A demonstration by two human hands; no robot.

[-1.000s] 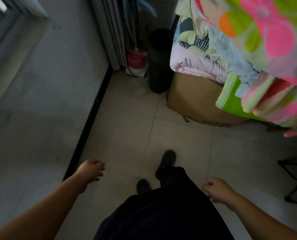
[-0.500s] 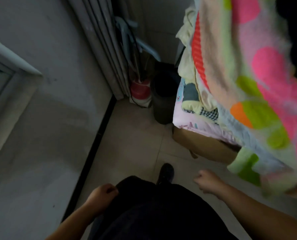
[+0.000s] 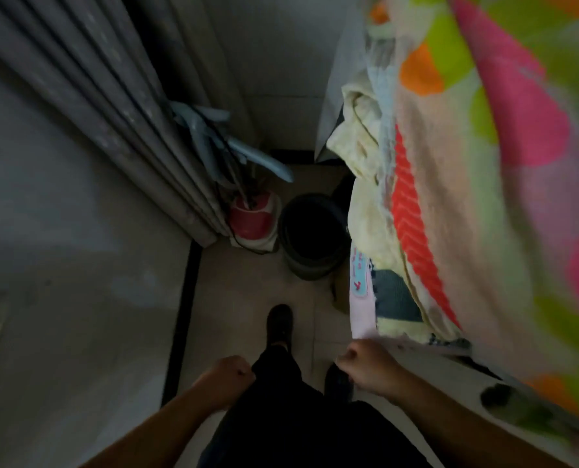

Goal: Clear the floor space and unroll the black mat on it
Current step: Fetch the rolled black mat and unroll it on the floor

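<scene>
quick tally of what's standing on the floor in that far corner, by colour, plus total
Black: 1, the rolled black mat, upright beside the bedding pile.
Red and white: 1, the round base holding pale blue pieces, next to the curtain.
Total: 2.
Neither the left hand nor the right hand has a grip on anything.

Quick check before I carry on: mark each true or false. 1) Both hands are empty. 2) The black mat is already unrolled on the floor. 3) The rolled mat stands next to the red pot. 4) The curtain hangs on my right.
1) True: left hand and right hand hold nothing.
2) False: the rolled black mat stands upright on the floor.
3) True: it stands beside the red pot.
4) False: the curtain hangs on the left.
</scene>
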